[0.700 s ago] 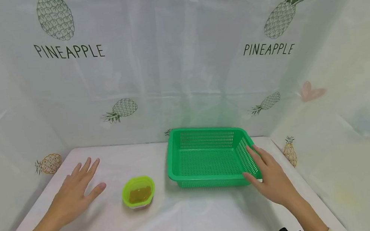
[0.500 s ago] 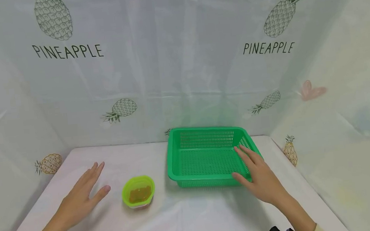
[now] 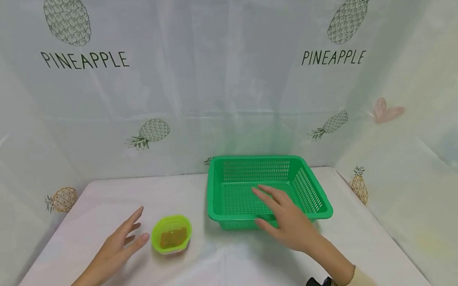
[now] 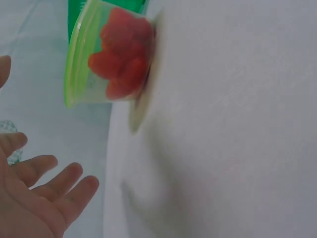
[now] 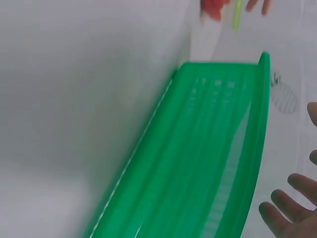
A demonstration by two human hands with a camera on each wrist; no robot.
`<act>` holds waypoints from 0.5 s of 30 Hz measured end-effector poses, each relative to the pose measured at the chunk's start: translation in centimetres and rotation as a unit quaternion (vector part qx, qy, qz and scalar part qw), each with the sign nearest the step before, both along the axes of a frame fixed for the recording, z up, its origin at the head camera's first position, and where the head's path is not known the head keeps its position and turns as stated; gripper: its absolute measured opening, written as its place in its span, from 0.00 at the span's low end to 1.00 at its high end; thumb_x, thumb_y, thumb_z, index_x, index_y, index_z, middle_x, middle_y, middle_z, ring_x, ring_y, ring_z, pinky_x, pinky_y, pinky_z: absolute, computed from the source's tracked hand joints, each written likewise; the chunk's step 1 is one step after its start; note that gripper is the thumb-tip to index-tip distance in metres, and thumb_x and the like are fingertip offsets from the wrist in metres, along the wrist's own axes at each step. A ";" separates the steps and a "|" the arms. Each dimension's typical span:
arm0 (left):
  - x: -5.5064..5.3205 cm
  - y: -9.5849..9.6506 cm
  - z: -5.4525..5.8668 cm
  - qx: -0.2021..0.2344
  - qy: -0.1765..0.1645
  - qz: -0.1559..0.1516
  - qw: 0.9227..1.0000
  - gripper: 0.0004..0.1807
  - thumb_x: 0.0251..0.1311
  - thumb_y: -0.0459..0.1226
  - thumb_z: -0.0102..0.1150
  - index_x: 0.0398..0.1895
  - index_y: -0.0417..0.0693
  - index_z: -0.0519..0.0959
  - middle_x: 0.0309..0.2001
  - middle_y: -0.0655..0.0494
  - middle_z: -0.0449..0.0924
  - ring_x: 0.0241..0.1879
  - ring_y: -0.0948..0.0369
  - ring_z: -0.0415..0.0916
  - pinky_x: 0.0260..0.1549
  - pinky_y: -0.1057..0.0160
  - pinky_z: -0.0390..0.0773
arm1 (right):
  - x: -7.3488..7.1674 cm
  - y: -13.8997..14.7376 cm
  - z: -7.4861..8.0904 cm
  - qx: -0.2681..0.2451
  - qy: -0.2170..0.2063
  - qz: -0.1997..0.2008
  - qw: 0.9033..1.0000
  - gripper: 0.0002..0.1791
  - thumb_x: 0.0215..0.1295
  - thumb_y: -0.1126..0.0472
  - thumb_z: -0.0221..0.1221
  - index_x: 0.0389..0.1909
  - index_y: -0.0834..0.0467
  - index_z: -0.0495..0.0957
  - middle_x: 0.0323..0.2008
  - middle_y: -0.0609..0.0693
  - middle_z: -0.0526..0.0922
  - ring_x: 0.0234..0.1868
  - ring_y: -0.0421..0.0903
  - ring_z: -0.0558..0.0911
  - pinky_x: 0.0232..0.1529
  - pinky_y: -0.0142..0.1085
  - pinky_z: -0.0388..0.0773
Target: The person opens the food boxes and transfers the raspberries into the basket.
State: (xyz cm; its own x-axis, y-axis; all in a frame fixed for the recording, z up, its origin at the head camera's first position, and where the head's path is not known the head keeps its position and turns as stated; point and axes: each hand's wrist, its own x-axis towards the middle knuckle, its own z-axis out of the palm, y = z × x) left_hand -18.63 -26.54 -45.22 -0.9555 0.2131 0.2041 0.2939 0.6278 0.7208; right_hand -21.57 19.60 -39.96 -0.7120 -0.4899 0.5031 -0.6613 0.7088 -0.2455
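Your left hand is spread, thumb apart from the fingers, and holds nothing. The clear tub with the lime-green top stands upright on the white-covered table, just beyond your left fingertips on their right side — near, but apart from them in the left wrist view. Red pieces lie heaped inside it. Your right hand is also spread and grips nothing; it hovers above the front of the green perforated plastic basket, its fingers apart from the rim. The tub sits between your two hands, left of the basket and well apart from your right fingers.
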 end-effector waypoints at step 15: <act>-0.1 1.1 -1.7 0.128 -0.148 -0.036 0.980 0.44 0.77 0.46 0.59 0.87 0.52 0.46 0.84 0.38 0.49 0.79 0.32 0.54 0.67 0.32 0.70 | 0.7 -8.7 -1.0 0.025 -0.005 0.102 0.994 0.36 0.71 0.52 0.70 0.77 0.50 0.71 0.72 0.51 0.75 0.72 0.49 0.74 0.65 0.48 0.79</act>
State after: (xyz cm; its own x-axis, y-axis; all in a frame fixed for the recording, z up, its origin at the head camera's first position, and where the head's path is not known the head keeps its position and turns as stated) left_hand -18.72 -25.47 -46.93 -0.9652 0.2606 -0.0239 0.0854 0.4001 0.9125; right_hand -20.88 10.94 -40.94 -0.6004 -0.6483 0.4683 -0.7900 0.5719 -0.2211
